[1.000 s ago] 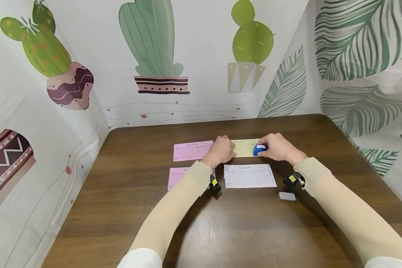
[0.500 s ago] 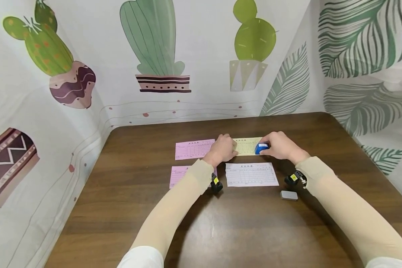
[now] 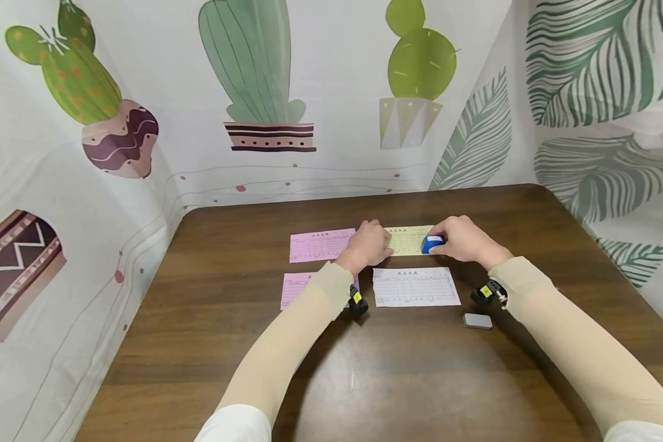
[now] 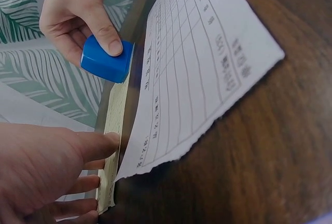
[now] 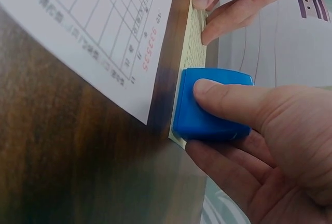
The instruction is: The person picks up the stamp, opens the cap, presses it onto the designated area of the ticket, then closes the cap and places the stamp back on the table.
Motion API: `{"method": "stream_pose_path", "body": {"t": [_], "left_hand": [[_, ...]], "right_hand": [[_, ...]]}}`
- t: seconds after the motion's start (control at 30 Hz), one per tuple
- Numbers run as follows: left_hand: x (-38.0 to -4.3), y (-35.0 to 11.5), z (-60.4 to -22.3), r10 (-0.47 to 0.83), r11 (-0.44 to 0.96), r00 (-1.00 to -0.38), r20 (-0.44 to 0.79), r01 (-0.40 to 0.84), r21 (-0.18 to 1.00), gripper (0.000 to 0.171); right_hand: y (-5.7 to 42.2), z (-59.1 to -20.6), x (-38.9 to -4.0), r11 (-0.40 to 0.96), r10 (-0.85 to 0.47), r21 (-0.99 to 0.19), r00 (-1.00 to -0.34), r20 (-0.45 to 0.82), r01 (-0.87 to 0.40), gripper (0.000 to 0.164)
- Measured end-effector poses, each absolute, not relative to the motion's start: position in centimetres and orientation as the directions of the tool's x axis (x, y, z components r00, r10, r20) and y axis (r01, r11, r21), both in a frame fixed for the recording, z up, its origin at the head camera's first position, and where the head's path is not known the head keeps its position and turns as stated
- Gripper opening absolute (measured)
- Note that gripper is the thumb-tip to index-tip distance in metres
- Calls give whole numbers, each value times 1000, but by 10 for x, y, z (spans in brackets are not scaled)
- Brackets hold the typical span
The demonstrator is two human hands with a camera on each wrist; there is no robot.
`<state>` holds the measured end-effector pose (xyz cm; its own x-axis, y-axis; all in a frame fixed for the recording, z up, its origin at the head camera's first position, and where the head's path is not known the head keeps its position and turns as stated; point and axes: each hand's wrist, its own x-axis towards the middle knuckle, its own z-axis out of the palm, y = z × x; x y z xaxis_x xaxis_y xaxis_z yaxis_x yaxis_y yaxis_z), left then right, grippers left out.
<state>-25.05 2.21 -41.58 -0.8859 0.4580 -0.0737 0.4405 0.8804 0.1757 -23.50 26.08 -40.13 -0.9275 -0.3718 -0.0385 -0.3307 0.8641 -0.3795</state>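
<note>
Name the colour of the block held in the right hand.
The block is blue, clearest in the right wrist view.

Office-like spot — paper forms [image 3: 406,242], wooden table [image 3: 199,344], cactus-print backdrop [image 3: 342,73].

Blue block [image 3: 431,245], resting on printed yellow form [image 3: 407,241]

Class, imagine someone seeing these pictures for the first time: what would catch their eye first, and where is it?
Most likely the big printed cacti on the backdrop behind the table. Next, the bright blue block in the person's right grip, at the right end of a yellow slip that the left grip touches farther left. Then perhaps two pink slips, left of the yellow one.
</note>
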Motion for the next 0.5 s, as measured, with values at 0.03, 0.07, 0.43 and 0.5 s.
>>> {"method": "stream_pose_path", "body": {"t": [0.03,0.07,0.43,0.5], "left_hand": [[-250,22,-416,458,880,-886,-73,441,176,34],[-251,23,-416,459,880,-886,-71,442,173,35],[-251,21,-418,478,872,-876,-67,464,155,38],[-252,20,-419,476,873,-877,-65,462,154,38]], "right_hand": [[262,-401,-235,862,-374,-382,-927,-37,-333,37],[263,-402,-235,861,-376,-383,-926,-34,-336,37],[264,-404,-235,855,-388,-384,-921,-27,-349,37],[263,-405,-235,854,-390,-383,-921,-25,-351,36]]}}
